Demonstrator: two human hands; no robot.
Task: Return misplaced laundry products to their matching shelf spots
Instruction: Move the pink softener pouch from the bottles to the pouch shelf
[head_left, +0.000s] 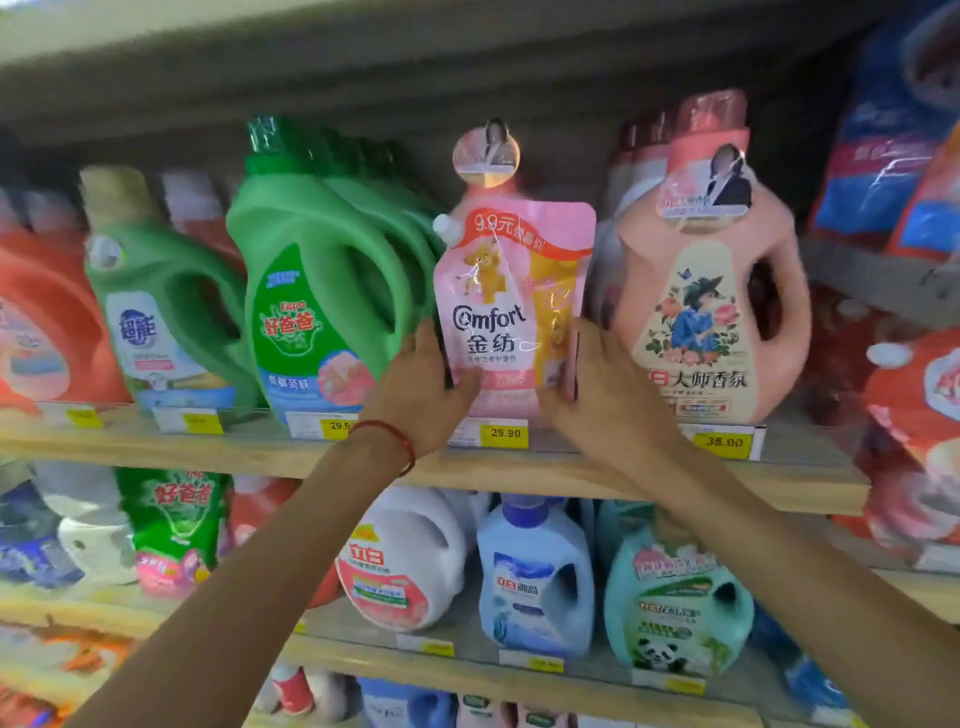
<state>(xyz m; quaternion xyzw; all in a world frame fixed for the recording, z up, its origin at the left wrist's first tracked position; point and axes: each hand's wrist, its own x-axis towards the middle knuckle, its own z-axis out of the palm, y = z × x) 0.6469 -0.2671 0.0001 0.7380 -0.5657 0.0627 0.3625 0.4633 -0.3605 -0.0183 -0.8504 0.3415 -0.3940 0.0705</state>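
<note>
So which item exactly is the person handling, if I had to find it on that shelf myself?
Look at the upper wooden shelf, in the gap between the big green jug and the peach jug. There stands a flat pink Comfort pouch, held by the left hand and right hand at its lower corners. It is the only soft pouch among hard handled jugs, with a small white corner spout.

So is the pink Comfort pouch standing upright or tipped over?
Upright: the pink Comfort pouch stands with spout on top, print level, left hand and right hand at its sides.
</note>
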